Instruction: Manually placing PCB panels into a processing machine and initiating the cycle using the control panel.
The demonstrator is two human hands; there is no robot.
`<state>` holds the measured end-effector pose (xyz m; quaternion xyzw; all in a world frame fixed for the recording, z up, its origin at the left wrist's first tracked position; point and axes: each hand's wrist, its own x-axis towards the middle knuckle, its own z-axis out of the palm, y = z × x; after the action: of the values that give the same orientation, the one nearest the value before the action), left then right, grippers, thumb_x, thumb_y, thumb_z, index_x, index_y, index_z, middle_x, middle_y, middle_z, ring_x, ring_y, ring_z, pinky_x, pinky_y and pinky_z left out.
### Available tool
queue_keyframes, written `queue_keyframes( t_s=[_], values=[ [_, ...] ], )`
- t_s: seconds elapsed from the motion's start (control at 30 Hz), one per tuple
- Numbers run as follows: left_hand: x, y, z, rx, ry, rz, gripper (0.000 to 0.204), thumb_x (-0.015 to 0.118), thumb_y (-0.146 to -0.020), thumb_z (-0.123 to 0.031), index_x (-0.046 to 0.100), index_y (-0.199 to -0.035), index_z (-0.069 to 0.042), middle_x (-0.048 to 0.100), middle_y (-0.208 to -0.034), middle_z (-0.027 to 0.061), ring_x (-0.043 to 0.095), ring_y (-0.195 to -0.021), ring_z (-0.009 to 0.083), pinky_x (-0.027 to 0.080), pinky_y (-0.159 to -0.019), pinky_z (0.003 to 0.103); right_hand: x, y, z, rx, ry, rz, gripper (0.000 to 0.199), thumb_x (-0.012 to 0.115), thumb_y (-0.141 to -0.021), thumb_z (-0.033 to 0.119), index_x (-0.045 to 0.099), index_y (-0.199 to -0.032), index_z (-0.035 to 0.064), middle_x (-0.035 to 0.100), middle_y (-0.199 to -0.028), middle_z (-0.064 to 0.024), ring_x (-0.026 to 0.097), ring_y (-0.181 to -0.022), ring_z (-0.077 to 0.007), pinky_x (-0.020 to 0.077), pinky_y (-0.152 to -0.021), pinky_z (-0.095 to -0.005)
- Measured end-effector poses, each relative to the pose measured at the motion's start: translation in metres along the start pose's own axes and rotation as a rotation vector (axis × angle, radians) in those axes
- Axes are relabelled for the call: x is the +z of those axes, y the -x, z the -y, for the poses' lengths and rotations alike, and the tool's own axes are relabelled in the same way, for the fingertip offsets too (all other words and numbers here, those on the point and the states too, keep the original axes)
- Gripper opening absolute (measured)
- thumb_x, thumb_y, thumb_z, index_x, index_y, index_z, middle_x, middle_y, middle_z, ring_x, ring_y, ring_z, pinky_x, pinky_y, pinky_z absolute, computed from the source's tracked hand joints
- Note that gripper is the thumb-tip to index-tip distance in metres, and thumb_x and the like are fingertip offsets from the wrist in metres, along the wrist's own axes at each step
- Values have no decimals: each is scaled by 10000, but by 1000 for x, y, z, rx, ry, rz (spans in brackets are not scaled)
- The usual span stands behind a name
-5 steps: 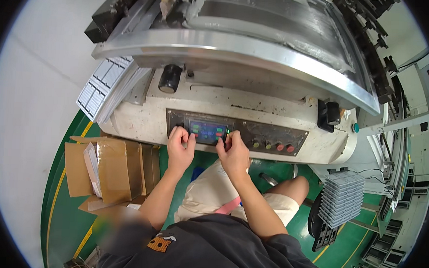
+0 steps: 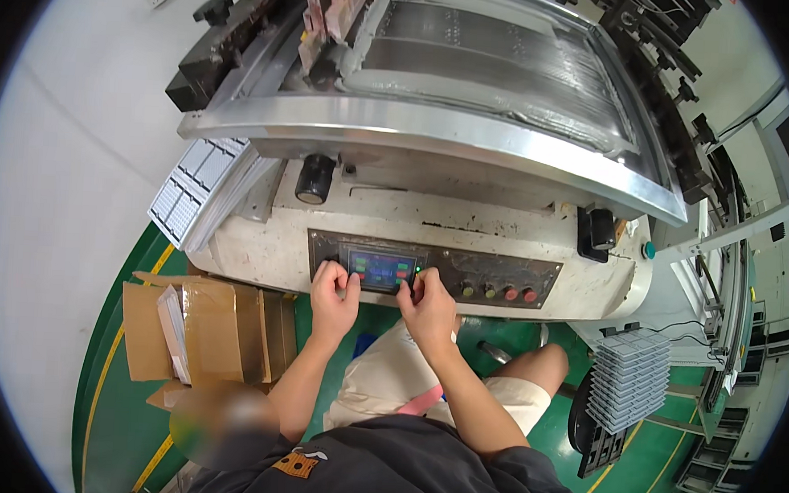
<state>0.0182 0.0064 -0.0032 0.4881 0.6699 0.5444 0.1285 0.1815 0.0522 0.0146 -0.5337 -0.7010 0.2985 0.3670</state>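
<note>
Both my hands are at the control panel (image 2: pixel 447 260) on the front of a cream-coloured machine. My left hand (image 2: pixel 334 299) is closed, its fingers curled over the panel beside the left edge of the small touchscreen (image 2: pixel 381 270). On the screen's right side my right hand (image 2: pixel 429 304) is also closed, its thumb near the lower right corner. What either hand's fingertips hold, if anything, is hidden. Right of my right hand sits a row of several round buttons, among them a red button (image 2: pixel 529 295). A small green light (image 2: pixel 418 269) glows above my right hand.
A metal-framed screen (image 2: pixel 436 128) smeared with grey paste lies above the panel. Black knobs (image 2: pixel 315 180) stick out beneath it. Stacked patterned sheets (image 2: pixel 192 187) and an open cardboard box (image 2: pixel 207 330) are at left. Stacked grey trays (image 2: pixel 630 379) stand at right, near my knee.
The view has shifted, so the machine sits lower in the picture and more of the paste-covered screen shows. My hands keep their places beside the touchscreen.
</note>
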Motion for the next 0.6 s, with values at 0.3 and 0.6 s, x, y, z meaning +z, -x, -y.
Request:
queue_keyframes(
  t_s=[0.3, 0.6],
  values=[
    [1, -2, -1, 15, 28, -6, 272, 643, -836, 19, 393, -735, -10, 385, -720, 92, 397, -618, 231, 348, -553, 342, 0, -2, -1, 7, 15, 9, 292, 728, -852, 178, 466, -830, 54, 521, -629, -107, 532, -531, -293, 444, -521, -395],
    [0, -1, -5, -46, 26, 32, 294, 638, -845, 26, 365, -746, -18, 351, -743, 72, 368, -664, 194, 350, -619, 298, -1, -1, -2, -13, 38, 18, 268, 717, -858, 169, 470, -846, 67, 551, -656, -86, 563, -543, -279, 455, -519, -389]
  ],
)
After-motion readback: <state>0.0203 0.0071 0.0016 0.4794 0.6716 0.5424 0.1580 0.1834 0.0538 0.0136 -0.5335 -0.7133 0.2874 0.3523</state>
